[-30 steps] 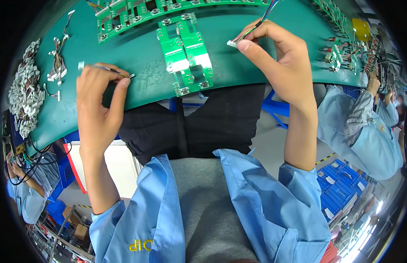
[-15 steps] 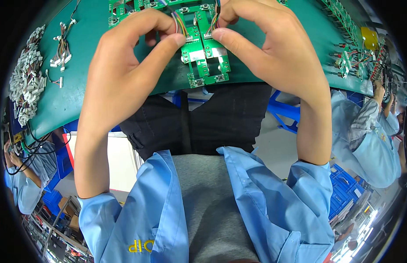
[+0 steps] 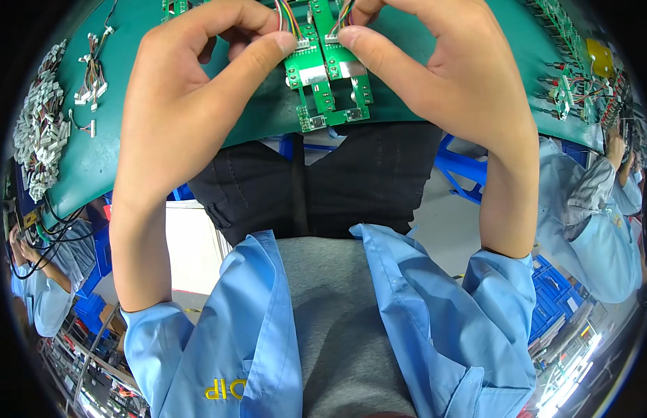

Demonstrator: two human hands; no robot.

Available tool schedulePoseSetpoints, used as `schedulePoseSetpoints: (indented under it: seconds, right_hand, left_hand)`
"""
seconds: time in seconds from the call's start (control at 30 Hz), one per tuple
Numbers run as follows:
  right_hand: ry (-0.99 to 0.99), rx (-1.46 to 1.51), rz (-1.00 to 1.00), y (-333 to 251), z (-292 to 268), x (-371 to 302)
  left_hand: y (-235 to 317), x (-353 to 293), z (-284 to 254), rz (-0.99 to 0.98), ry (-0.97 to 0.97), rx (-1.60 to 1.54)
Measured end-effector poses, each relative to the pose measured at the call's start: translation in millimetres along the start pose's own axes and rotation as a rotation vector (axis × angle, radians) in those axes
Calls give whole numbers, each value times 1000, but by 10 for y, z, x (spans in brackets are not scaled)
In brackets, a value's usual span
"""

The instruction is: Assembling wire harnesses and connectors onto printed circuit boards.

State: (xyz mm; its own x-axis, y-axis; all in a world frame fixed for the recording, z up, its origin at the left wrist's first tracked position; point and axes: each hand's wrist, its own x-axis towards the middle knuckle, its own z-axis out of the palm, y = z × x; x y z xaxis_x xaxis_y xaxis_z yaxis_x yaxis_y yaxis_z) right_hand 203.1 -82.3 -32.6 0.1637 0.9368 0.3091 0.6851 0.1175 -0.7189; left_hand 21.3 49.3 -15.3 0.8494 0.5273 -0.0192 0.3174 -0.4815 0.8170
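Circuit boards (image 3: 311, 61), connectors (image 3: 302, 44) now touching, left hand (image 3: 187, 104), right hand (image 3: 452, 80) closer together

Passable left of the left hand (image 3: 184, 104) over a strip of green mat (image 3: 125, 42), then obstructed by loose cables (image 3: 92, 83) and, farther out, by a heap of white plugs (image 3: 41, 125). Passable right of the right hand (image 3: 456, 76) as far as the small boards (image 3: 564, 94). Tight between both hands, hemmed in by wires (image 3: 288, 17) and circuit boards (image 3: 311, 75). Passable on the body side of the right hand, over green mat.
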Motion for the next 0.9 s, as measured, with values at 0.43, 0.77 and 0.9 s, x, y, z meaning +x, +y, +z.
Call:
schedulePoseSetpoints:
  seconds: [0.43, 0.77, 0.9]
  right_hand:
    - [-11, -28, 116, -26, 6, -6]
    - [14, -174, -72, 93, 17, -37]
    - [7, -307, -182, 121, 2, -43]
  left_hand:
    - [-43, -34, 53, 171, 66, 110]
    - [-114, -44, 148, 396, 168, 234]
    - [-156, -95, 176, 424, 195, 282]
